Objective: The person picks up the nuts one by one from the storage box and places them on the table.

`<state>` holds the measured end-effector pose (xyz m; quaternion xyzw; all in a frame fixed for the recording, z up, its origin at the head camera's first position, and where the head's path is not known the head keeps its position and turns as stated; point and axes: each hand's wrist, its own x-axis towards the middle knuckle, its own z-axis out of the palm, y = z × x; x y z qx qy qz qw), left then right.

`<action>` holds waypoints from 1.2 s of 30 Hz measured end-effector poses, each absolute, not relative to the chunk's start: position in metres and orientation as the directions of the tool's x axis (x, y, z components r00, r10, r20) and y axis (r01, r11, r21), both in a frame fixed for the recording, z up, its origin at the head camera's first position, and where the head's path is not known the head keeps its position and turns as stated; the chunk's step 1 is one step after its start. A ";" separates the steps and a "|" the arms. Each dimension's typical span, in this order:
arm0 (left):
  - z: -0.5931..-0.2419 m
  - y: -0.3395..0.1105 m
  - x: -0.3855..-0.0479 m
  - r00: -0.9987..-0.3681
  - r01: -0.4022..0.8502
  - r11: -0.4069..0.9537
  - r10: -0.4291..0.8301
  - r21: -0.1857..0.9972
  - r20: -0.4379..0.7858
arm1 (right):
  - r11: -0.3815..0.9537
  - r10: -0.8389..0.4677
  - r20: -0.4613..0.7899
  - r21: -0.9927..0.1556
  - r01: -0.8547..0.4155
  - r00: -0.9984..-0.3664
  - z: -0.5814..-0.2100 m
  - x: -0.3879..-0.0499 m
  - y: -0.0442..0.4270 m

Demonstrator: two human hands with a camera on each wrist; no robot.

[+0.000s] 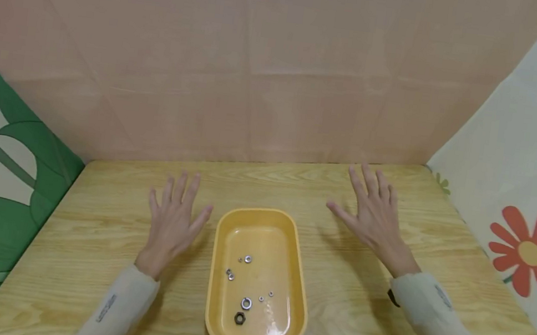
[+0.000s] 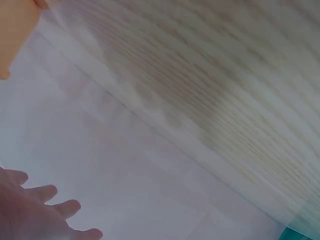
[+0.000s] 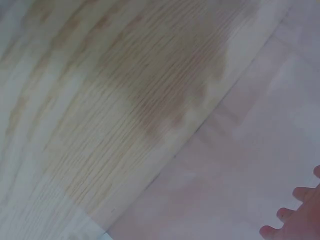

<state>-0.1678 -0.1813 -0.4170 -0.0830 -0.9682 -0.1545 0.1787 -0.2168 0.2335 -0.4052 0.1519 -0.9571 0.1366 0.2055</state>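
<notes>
We see the left hand (image 1: 170, 228) and right hand (image 1: 377, 219) well apart, fingers spread, holding nothing, flanking the yellow tray (image 1: 267, 240); small nuts (image 1: 236, 318) lie scattered inside. We'd pinch nuts singly by fingertip, other hand steadying the tray.

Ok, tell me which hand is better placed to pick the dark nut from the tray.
Probably the left hand: it is open, empty and closer to the yellow tray and its dark nut than the right hand.
</notes>
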 end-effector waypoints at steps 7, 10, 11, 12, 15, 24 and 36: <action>-0.417 -0.178 -0.153 -0.935 0.237 0.919 0.128 0.315 0.331 | 0.906 -0.256 0.418 -0.211 -0.368 -0.872 -0.404 -0.206 0.229; -0.418 -0.178 -0.146 -0.938 0.247 0.911 0.139 0.331 0.319 | 0.900 -0.269 0.421 -0.211 -0.382 -0.866 -0.403 -0.203 0.228; -0.418 -0.178 -0.144 -0.937 0.251 0.908 0.142 0.335 0.318 | 0.898 -0.271 0.424 -0.211 -0.385 -0.864 -0.403 -0.202 0.227; -0.418 -0.178 -0.143 -0.938 0.255 0.906 0.146 0.338 0.316 | 0.897 -0.274 0.428 -0.209 -0.389 -0.861 -0.403 -0.201 0.227; -0.419 -0.176 -0.138 -0.935 0.267 0.900 0.156 0.343 0.319 | 0.895 -0.280 0.433 -0.205 -0.397 -0.857 -0.402 -0.198 0.225; -0.422 -0.167 -0.124 -0.931 0.304 0.883 0.196 0.357 0.308 | 0.886 -0.306 0.442 -0.192 -0.422 -0.843 -0.402 -0.193 0.223; -0.428 -0.162 -0.113 -0.922 0.335 0.879 0.230 0.339 0.313 | 0.879 -0.321 0.450 -0.187 -0.439 -0.833 -0.401 -0.190 0.224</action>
